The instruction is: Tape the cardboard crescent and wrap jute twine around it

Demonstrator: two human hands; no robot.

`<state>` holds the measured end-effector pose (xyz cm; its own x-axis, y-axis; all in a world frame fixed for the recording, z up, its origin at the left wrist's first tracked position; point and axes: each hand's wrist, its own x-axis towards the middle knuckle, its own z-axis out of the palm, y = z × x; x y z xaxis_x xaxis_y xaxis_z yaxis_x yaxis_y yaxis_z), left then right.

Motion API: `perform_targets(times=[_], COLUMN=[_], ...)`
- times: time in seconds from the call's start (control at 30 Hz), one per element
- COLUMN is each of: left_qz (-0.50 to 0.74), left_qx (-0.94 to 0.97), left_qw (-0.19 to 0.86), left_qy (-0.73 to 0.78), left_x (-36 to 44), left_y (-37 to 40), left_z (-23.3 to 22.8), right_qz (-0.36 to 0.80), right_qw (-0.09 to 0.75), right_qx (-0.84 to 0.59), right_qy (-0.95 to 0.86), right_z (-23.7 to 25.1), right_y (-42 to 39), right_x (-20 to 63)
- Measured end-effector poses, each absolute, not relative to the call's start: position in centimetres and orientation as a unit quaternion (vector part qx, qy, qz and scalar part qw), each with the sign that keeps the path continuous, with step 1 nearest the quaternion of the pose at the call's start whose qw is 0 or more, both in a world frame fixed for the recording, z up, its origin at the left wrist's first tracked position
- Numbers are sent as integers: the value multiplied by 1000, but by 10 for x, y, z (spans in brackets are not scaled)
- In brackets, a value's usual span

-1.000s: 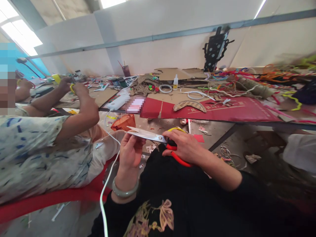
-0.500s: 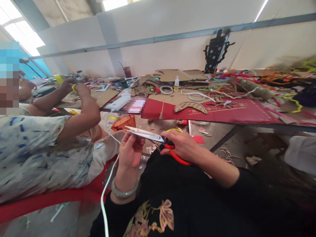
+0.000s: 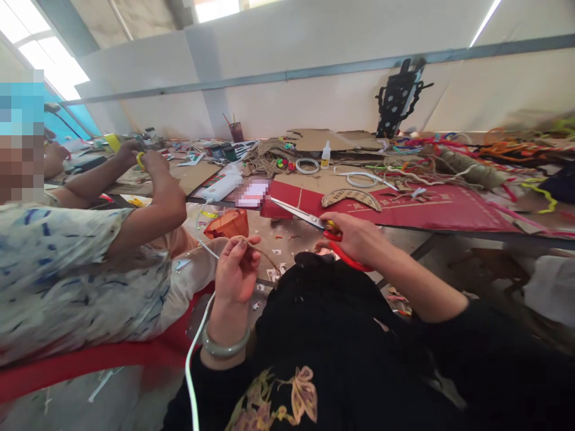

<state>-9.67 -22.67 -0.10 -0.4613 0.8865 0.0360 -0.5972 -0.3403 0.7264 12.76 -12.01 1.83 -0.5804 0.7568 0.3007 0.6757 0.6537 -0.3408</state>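
Pinching a thin brown strand of twine between thumb and fingertips, the left hand is raised in front of the person's chest, fingers curled narrow around the strand's end, which trails off to the right and down toward the lap. The right hand is closed through the red handles of a pair of scissors; the blades lie together and point up and left, reaching over the near edge of the red cardboard sheet on the table. Scissors and twine are apart, the twine lower and to the left.

Among the clutter on the table, a dark cup stands near the far wall with a few thin sticks standing up out of it. A small white glue bottle stands upright by a white ring; its contents cannot be made out. An orange bag hangs or sits below the table edge, its inside not visible. A curved woven piece lies on the red sheet, and tangled coloured cords spread across the right side.

To the left, a co-worker's hands are lifted over the table, holding something yellow.
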Motion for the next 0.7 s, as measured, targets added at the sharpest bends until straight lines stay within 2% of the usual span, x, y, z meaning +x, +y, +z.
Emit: perform_targets(times=[0.13,0.27,0.5,0.7], left_qz=[790,785,768,735], left_qx=[209,202,302,346], left_qw=[472,462,445,478], left_qy=[330,360,348,336], left_x=[-95,-94,-74,-41], left_y=[-222,-217,-194,-160], left_z=[0,1,16,27], right_qz=[15,-9,-39,-34], right_qw=[211,254,101,52], right_qx=[-487,-577,-726,-762], right_qy=[-847,-776,-679,-645], right_z=[23,34,56,44], right_y=[-102,-81,-50,-10], right_x=[179,251,345,365])
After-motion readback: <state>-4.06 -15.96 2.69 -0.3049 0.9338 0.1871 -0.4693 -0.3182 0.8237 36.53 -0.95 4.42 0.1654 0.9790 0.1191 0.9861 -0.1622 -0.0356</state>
